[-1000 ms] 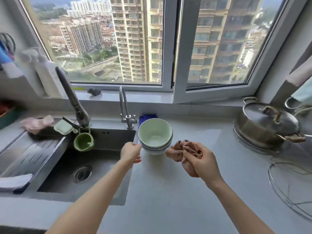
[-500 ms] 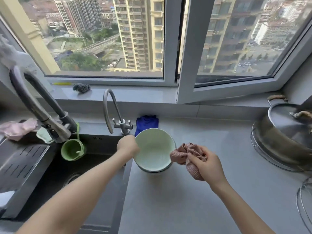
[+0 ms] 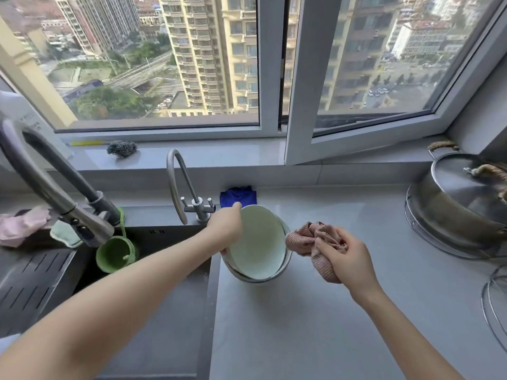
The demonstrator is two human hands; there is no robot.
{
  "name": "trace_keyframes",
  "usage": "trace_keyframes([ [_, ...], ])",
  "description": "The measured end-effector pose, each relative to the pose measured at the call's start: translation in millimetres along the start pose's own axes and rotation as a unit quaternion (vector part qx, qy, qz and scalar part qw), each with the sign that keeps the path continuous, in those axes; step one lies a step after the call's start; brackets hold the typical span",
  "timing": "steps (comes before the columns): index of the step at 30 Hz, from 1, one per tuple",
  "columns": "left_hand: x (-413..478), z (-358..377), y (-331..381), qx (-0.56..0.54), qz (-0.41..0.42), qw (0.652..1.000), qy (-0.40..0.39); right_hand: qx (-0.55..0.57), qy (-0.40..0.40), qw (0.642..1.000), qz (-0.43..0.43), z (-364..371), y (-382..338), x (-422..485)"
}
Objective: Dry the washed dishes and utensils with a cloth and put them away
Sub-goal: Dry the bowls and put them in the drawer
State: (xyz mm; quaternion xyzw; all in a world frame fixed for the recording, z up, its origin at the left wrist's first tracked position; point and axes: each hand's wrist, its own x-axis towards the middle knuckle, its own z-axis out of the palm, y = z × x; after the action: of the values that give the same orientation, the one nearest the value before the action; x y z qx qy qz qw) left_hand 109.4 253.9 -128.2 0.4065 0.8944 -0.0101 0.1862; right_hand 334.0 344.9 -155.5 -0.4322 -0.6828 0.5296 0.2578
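Note:
A pale green bowl (image 3: 258, 242) tops a small stack of bowls on the grey counter (image 3: 315, 311), just right of the sink. My left hand (image 3: 226, 224) grips the top bowl by its left rim and tilts it up out of the white bowl (image 3: 279, 271) beneath. My right hand (image 3: 347, 256) is closed on a bunched pink waffle cloth (image 3: 307, 238), which sits right beside the bowls' right edge.
The dark sink (image 3: 153, 270) lies on the left with a pull-down faucet (image 3: 55, 187), a small tap (image 3: 189, 193) and a green cup (image 3: 115, 253). A blue cloth (image 3: 238, 196) lies behind the bowls. A lidded steel pot (image 3: 463, 204) and a wire rack (image 3: 496, 305) stand at the right.
My left hand has taken the top green bowl by its rim and tilted it up from the stack. The view has dropped closer over the counter. The right hand keeps the cloth.

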Motion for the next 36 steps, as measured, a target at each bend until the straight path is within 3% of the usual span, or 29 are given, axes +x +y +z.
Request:
trace_keyframes([
  [5, -12.6, -9.1, 19.1, 0.097, 0.076, 0.991, 0.06, -0.018, 0.025, 0.999, -0.018, -2.0, -8.2, -10.1],
  [9, -27.2, -4.8, 21.3, 0.212, 0.148, 0.955, 0.143, -0.084, 0.09, 0.99, -0.072, -0.4, -10.1, -19.6],
  [14, -35.5, -21.0, 13.7, 0.06, 0.138, 0.973, 0.177, -0.126, 0.183, 0.966, -0.135, 17.3, -13.2, -25.9],
  [17, -41.1, -25.0, 11.9, -0.043, 0.131, 0.967, 0.216, -0.099, 0.194, 0.966, -0.138, 33.8, -21.8, -23.3],
  [21, -51.5, -23.9, 11.4, -0.128, 0.144, 0.942, 0.275, 0.012, 0.119, 0.992, -0.05, 51.5, -39.0, -11.0],
  [23, -53.6, -24.4, 8.5, -0.176, 0.138, 0.932, 0.284, 0.066, 0.128, 0.989, -0.013, 52.3, -47.6, -0.1],
  [26, -51.8, -29.6, -2.2, -0.253, 0.109, 0.928, 0.252, 0.049, 0.137, 0.989, -0.02, 49.3, -60.4, 13.0],
  [29, -54.9, -35.3, -14.0, -0.368, 0.079, 0.911, 0.167, -0.006, 0.126, 0.991, -0.038, 52.5, -70.0, 18.1],
  [33, -59.4, -40.2, -24.9, -0.481, 0.086, 0.868, 0.088, -0.004, 0.124, 0.992, -0.025, 51.3, -78.8, 25.1],
  [36, -61.8, -38.5, -28.8, -0.592, 0.14, 0.794, 0.011, 0.024, 0.113, 0.993, 0.001, 48.0, -83.8, 22.9],
])
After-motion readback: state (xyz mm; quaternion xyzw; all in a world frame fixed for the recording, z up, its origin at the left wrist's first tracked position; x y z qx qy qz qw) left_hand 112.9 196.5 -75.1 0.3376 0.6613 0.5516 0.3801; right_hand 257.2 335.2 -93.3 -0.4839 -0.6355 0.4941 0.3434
